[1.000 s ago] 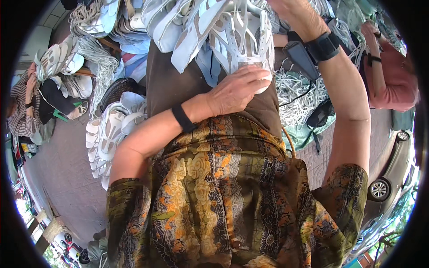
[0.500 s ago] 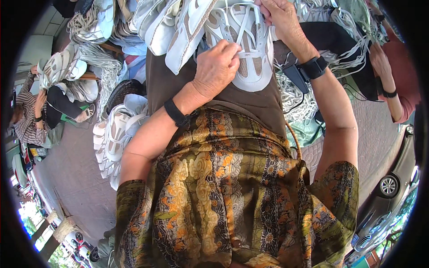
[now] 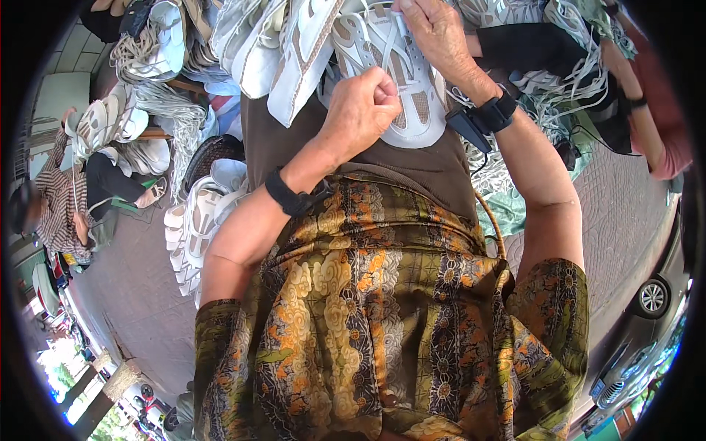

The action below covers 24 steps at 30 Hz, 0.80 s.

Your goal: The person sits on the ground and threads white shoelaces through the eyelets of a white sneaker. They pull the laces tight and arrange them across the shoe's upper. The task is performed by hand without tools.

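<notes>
The white shoe upper (image 3: 397,81) lay on the lap. The left hand (image 3: 360,110) was fisted on its lace, the right hand (image 3: 437,33) pinched another; even tension seemed wise.

I wear a short-sleeved blouse (image 3: 382,323) of shiny fabric, patterned in gold, olive, brown and orange with cloud swirls and flower bands. A plain brown apron (image 3: 412,165) covers my lap below it. A black band (image 3: 288,195) circles my left wrist, and a black watch (image 3: 497,114) with a wide strap sits on my right wrist. My forearms are bare.
</notes>
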### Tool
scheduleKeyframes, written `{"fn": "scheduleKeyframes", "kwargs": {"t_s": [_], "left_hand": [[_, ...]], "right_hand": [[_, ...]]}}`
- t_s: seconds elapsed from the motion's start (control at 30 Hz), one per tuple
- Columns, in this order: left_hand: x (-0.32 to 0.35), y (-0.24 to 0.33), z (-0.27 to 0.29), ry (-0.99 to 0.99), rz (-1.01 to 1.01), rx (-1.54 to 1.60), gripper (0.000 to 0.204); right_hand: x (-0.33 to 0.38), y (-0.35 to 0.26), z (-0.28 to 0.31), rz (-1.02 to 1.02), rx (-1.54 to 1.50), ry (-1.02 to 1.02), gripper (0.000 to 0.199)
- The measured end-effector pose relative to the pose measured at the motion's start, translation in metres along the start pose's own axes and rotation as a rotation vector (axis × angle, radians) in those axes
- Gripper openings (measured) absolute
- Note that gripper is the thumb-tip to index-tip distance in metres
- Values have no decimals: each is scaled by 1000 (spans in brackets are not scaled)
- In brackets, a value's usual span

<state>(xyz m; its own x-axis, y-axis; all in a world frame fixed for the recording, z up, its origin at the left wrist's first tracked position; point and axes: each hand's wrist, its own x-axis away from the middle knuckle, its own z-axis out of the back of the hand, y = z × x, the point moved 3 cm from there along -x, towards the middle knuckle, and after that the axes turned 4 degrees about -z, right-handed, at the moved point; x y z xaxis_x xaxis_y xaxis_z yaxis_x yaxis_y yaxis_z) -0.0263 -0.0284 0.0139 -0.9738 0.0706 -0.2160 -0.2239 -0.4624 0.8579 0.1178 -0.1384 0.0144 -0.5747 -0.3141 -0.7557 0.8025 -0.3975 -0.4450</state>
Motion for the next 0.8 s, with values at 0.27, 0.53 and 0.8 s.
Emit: {"fn": "scheduleKeyframes", "kwargs": {"t_s": [0.27, 0.53, 0.8], "left_hand": [[12, 5, 23, 204, -248, -346, 24], [3, -2, 12, 19, -617, -697, 19], [-3, -4, 8, -33, -695, -775, 18]], "right_hand": [[-5, -1, 6, -195, -236, -128, 18], [-2, -3, 7, -239, -237, -125, 19], [1, -1, 7, -164, -118, -57, 21]]}}
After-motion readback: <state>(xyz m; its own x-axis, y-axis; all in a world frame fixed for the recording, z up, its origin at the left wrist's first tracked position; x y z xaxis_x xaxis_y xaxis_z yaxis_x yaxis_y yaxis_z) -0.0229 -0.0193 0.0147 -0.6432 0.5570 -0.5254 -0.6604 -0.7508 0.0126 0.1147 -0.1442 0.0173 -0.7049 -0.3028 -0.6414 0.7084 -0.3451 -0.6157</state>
